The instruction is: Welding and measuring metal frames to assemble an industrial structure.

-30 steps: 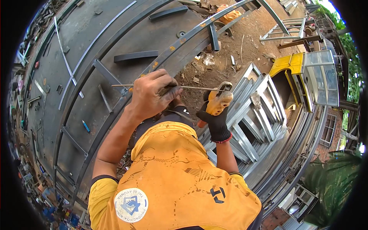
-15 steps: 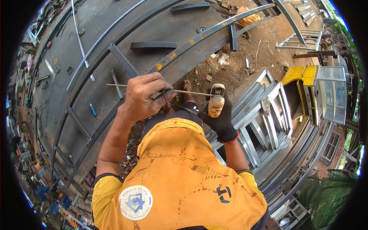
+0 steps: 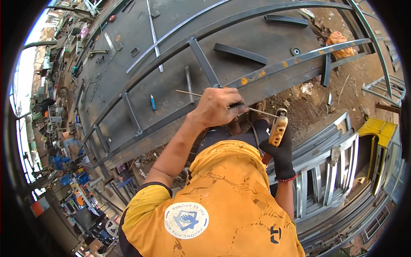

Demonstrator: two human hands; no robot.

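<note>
My bare left hand (image 3: pixel 219 105) is closed around a thin welding rod (image 3: pixel 262 112), whose free end sticks out past the far side of my fist. On my right hand (image 3: pixel 282 150) is a black glove, closed around a worn yellowish electrode holder (image 3: pixel 278 129). The rod's other end sits at the holder's jaws, so it spans both hands. A curved dark steel frame (image 3: pixel 203 62) with short crossbars lies just beyond my hands, over a dark steel work surface (image 3: pixel 171 81). Fingers of my right hand are partly hidden behind the holder.
On the work surface are a loose steel tube (image 3: pixel 240 55), a blue marker (image 3: pixel 153 102), a round metal ring (image 3: pixel 295 51) and a long marked strip (image 3: pixel 171 36). Silvery metal frames (image 3: pixel 327 175) are stacked at right, near a yellow cab-like shell (image 3: pixel 379 128). Clutter fills the far left.
The view has turned leftward, so the frame and both hands appear farther right. The electrode holder stands at a slightly different tilt. Both hands keep their grips on the rod and holder.
</note>
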